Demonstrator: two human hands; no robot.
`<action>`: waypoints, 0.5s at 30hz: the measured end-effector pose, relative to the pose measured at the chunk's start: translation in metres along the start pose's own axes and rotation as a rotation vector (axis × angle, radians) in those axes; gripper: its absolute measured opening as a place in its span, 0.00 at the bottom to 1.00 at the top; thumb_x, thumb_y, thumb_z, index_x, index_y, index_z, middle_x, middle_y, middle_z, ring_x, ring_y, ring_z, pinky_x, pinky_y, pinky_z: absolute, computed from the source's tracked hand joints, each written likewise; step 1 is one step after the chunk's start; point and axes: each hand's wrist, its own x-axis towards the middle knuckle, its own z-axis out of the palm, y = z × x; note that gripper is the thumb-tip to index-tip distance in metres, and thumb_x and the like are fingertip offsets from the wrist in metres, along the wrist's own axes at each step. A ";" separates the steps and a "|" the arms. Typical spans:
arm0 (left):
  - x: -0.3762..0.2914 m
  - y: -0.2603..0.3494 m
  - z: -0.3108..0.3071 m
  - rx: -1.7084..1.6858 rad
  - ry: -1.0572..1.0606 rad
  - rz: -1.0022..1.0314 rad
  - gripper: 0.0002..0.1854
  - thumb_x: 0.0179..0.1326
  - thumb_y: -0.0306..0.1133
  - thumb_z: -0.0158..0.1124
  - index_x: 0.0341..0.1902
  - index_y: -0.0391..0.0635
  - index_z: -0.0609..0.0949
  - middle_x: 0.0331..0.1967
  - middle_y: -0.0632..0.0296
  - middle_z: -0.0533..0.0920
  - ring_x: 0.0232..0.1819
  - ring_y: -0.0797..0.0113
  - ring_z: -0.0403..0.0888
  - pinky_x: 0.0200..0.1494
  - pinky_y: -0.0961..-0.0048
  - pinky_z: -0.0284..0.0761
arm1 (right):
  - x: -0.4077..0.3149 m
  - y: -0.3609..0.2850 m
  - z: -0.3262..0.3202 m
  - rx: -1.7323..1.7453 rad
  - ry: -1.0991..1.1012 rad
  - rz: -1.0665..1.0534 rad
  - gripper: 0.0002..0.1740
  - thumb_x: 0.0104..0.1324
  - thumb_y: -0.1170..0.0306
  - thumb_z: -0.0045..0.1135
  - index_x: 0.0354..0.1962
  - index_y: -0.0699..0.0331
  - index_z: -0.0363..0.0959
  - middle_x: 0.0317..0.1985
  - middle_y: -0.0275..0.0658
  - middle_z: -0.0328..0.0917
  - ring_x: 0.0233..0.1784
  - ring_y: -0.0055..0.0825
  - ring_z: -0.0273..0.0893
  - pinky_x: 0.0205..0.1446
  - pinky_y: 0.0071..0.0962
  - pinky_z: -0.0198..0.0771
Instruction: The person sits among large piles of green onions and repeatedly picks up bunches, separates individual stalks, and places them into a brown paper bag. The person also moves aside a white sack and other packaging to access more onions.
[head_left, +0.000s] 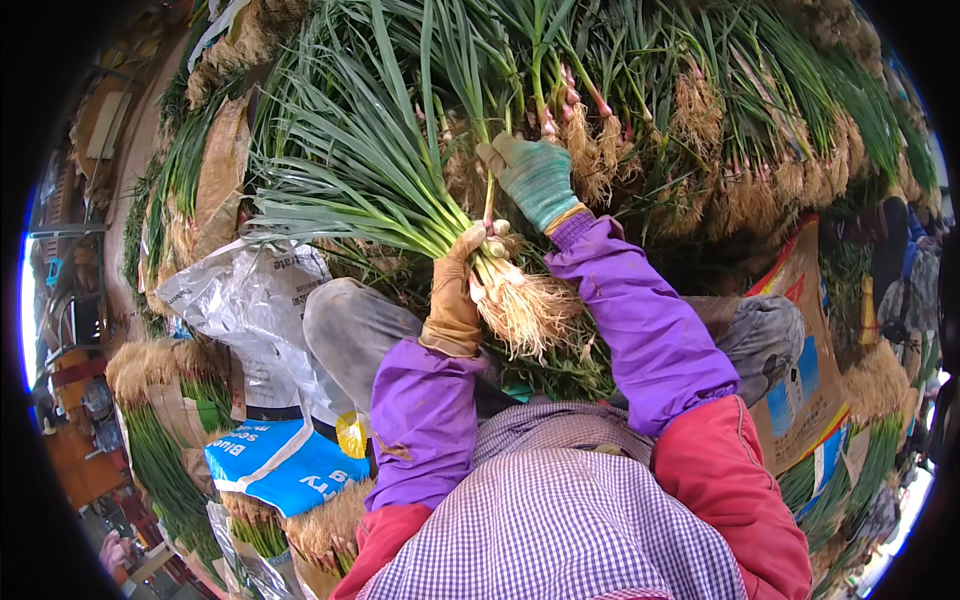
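Observation:
My left hand (454, 300), in a tan glove, grips a bunch of green garlic plants (442, 217) just above the bulbs. Their long leaves fan out to the upper left, and the pale roots (529, 307) hang to the lower right. With a green knitted glove on, my right hand (534, 178) pinches a single garlic stalk (489, 196) whose lower end meets the bunch by my left thumb. Just beyond my right hand lie loose garlic plants (574, 112) with pinkish bulbs and dry roots. My right fingertips are partly hidden.
A heap of garlic plants (757, 142) spreads across the far side. Clear plastic sheeting (255, 300) and a blue printed bag (277, 461) lie left; a brown printed sack (802, 375) lies right. Rooted bundles (161, 435) are stacked at left. Part of a person (911, 277) shows at far right.

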 end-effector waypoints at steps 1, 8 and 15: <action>-0.002 0.001 0.003 -0.005 0.003 0.017 0.13 0.63 0.29 0.58 0.49 0.36 0.73 0.37 0.58 0.79 0.33 0.72 0.78 0.31 0.65 0.83 | 0.001 -0.002 -0.002 -0.045 -0.060 0.074 0.21 0.67 0.49 0.50 0.22 0.53 0.70 0.11 0.33 0.68 0.12 0.32 0.67 0.16 0.31 0.62; -0.023 0.001 0.002 -0.073 -0.141 -0.031 0.10 0.64 0.29 0.56 0.47 0.40 0.72 0.39 0.59 0.76 0.34 0.73 0.78 0.34 0.62 0.86 | 0.013 0.085 -0.028 -0.376 -0.209 0.028 0.10 0.69 0.64 0.48 0.41 0.49 0.78 0.28 0.32 0.78 0.27 0.27 0.76 0.28 0.29 0.75; -0.018 0.002 -0.001 0.008 -0.132 0.021 0.12 0.65 0.30 0.56 0.47 0.35 0.71 0.39 0.59 0.78 0.34 0.73 0.80 0.34 0.62 0.85 | -0.165 0.079 -0.033 -0.075 -1.771 -0.159 0.27 0.67 0.60 0.48 0.63 0.54 0.66 0.51 0.40 0.79 0.56 0.36 0.76 0.60 0.29 0.68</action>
